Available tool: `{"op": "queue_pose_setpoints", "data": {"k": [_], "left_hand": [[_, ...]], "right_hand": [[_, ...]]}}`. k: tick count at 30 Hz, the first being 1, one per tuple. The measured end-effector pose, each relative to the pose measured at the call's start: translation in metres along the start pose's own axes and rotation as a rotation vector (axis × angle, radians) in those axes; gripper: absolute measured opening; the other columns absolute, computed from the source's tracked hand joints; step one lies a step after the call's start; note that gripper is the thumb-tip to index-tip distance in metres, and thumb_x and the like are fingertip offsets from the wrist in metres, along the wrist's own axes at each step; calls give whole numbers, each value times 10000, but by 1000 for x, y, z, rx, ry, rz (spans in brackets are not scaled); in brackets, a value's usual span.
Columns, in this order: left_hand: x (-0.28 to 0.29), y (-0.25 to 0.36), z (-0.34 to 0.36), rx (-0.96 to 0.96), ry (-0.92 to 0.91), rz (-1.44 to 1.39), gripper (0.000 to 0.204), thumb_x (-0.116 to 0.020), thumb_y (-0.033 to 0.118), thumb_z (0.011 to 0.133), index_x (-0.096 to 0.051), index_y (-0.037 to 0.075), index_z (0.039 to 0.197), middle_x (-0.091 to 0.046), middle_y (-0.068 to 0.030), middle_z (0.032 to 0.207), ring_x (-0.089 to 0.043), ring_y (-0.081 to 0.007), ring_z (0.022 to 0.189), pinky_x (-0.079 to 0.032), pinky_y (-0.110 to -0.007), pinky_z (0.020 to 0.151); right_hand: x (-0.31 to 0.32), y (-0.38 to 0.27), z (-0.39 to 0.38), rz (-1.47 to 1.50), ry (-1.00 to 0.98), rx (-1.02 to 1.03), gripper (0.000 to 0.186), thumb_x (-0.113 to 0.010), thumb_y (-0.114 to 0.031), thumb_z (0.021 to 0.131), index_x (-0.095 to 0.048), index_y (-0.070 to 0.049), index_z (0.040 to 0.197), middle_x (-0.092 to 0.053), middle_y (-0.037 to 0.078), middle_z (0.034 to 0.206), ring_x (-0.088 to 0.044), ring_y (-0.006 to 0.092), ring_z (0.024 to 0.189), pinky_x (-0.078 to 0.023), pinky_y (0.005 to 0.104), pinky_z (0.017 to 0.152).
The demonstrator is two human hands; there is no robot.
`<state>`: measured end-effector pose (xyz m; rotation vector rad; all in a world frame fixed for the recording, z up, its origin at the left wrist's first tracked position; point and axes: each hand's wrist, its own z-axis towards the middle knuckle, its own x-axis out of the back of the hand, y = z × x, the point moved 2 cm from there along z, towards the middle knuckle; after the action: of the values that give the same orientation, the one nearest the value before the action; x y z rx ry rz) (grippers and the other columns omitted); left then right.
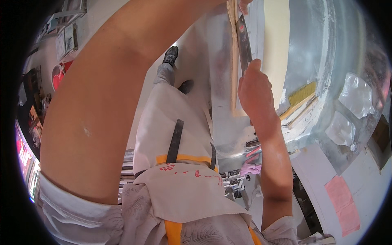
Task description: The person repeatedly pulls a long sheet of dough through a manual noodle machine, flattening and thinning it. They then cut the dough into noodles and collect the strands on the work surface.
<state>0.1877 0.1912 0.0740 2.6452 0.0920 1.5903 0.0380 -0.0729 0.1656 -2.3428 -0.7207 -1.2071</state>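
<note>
A long dark blade (244, 43) is gripped by the right hand (255, 92), its long axis running up beside a pale dough sheet (276, 45); the left hand's (244, 5) grip cannot be told.

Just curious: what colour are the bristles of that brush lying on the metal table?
Yellow bristles, seen in the head view.

1. Daylight was bright and warm across the scene.
2. Glare washed out the metal bench (314, 53).
3. Fisheye bent straight edges; black vignette ringed the frame.
4. The near left forearm (102, 94) looked soft, slightly blurred.
</note>
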Motion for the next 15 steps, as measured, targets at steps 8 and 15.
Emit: {"op": "queue_pose_setpoints", "data": {"k": [8,15], "left_hand": [[3,7,-4,66,-35,85,761,-899,737,698,-850,153,1184,-810,-50,1224,-723,-291,1219,-541,-445,1066],[7,11,-16,143,-4,56,797,-877,745,729,-824,147,1252,-782,-56,1304,-690,-328,1278,-533,-468,1084]], "right_hand": [[-28,16,-34,-68,28,30,221,-638,-56,1017,-459,20,1121,-731,254,889,-789,380,809,-668,406,678],[-55,31,-67,-63,53,23,249,-661,-85,1019,-453,13,1115,-707,210,889,-781,372,786,-659,382,650]]}}
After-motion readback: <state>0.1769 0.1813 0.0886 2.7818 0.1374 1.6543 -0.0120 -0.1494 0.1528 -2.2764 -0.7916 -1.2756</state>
